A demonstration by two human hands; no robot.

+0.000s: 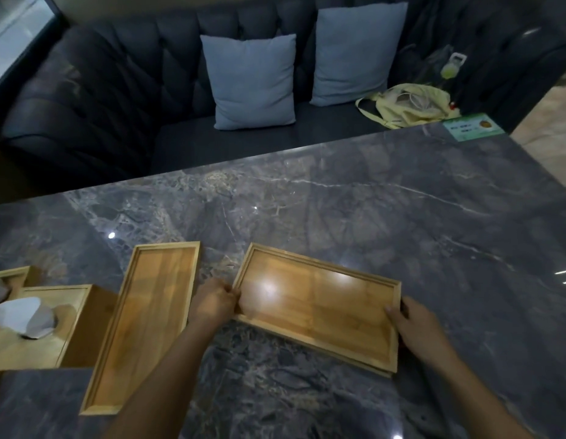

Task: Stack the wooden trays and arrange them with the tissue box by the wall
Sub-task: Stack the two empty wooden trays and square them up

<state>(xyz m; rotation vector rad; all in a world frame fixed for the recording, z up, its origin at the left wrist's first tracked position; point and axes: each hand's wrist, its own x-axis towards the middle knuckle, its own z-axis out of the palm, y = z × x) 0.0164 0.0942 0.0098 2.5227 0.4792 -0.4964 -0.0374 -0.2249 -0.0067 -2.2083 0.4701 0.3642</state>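
A wide wooden tray (319, 299) lies on the grey marble table (370, 210), and a second edge showing under its near side suggests another tray beneath it. My left hand (213, 301) grips its left short end and my right hand (416, 327) grips its right short end. A long narrow wooden tray (145, 324) lies flat to the left, partly crossed by my left forearm. Further left stands a wooden tissue box (69, 327) with white tissue (25, 316) sticking out of its top. Another wooden piece (9, 274) shows at the left edge.
A dark tufted sofa (110, 99) with two light blue cushions (250, 80) runs behind the table's far edge. A yellow bag (408, 106) lies on the seat at the right. A green card (473, 126) sits at the table's far right corner.
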